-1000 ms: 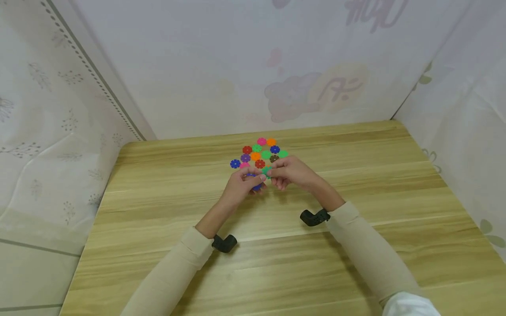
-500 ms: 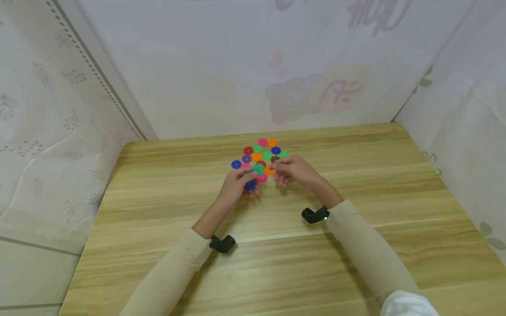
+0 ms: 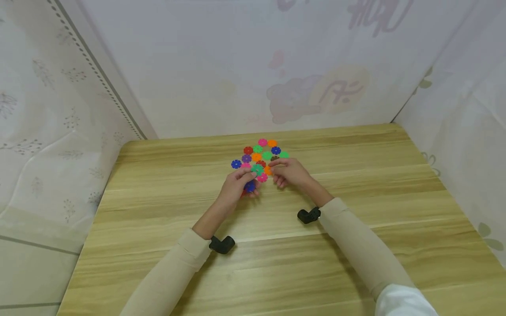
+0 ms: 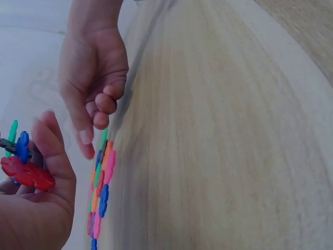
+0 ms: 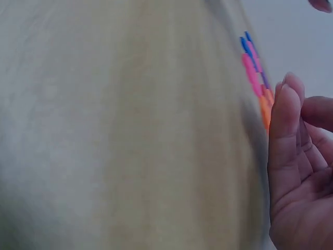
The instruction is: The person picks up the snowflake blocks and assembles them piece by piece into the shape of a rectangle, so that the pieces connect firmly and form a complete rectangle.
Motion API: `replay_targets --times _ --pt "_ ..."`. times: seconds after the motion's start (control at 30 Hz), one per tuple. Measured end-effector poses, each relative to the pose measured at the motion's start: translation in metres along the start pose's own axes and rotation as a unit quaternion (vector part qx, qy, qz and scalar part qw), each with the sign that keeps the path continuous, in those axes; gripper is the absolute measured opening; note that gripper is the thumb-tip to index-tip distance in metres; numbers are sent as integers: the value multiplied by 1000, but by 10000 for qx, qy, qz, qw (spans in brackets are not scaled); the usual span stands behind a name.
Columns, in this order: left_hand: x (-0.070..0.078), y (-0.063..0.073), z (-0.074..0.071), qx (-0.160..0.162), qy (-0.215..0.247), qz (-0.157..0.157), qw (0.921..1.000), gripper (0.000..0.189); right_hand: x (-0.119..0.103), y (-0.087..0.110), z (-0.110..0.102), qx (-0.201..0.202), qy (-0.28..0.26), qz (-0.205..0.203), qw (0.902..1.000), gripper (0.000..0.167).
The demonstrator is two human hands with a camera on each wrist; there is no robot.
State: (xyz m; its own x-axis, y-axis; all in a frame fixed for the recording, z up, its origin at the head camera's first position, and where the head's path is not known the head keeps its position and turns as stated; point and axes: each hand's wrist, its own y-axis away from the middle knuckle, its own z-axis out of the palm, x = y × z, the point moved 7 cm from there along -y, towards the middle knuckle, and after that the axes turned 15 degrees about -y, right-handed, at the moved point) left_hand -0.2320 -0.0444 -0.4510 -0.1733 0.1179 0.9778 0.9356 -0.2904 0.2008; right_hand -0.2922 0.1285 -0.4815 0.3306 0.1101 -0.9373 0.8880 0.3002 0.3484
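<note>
My left hand [image 3: 232,184] holds a small cluster of joined plastic snowflake discs above the table. A green disc [image 3: 257,170] sticks out past its thumb, with a blue disc [image 3: 250,186] below. In the left wrist view the cluster also has a red disc [image 4: 27,173] and a dark piece [image 4: 7,146]; the palm side is partly hidden. My right hand [image 3: 291,171] hovers just to the right, apart from the cluster. Its index finger and thumb reach forward while the other fingers bend loosely, and nothing shows between them.
Loose snowflake discs of several colours lie flat beyond the hands, among them a purple one [image 3: 247,158] and a pink one [image 3: 262,177]. They rest on the wooden table [image 3: 158,210], towards its back edge. Patterned cloth walls [image 3: 197,79] enclose the back and sides.
The right hand's fingers, earlier at the green disc, have come away from it. The left hand has shifted slightly left with the cluster. Most recently the right forearm has drawn a little left.
</note>
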Motion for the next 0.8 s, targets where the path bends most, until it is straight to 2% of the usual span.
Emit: replay_targets --times 0.2,0.57,0.8 --pt "-1 0 2 -79 44 -15 10000 34 8 -2 1 187 86 48 9998 33" --pt "2 1 2 -111 29 63 9999 35 6 -5 5 369 562 -179 9976 40" --pt "-1 0 2 -51 -61 -54 10000 39 6 -5 7 486 741 -122 9960 38"
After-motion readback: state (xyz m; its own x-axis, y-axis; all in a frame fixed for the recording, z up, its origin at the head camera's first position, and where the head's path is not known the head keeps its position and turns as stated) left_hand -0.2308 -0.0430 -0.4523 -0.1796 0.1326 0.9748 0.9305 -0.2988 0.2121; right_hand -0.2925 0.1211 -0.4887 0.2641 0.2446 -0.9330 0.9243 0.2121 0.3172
